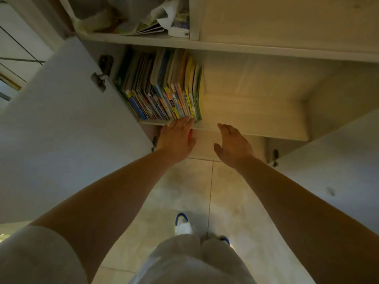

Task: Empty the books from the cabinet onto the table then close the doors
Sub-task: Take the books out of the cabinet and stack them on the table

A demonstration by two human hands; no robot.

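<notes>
I see both arms stretched toward the open cabinet; the left hand has its fingers straight, tips touching the near bottom corners of the books, and it grasps nothing; the right hand hangs in the air just right of the row, fingers relaxed and released, holding nothing. I judge that the two hands are set either side of the right end of the row so they can close on a batch from both flanks; that is a guess from their spacing.

The books stand upright, packed against the left wall of the lower shelf, spines facing near; the right part of that shelf shows only bare board. The compartment above holds crumpled bags and paper with a few flat booklets. The left door and the right door both stand swung wide toward me; they must stay so until the shelf is cleared. No table is in view; I would expect it behind or beside me.
</notes>
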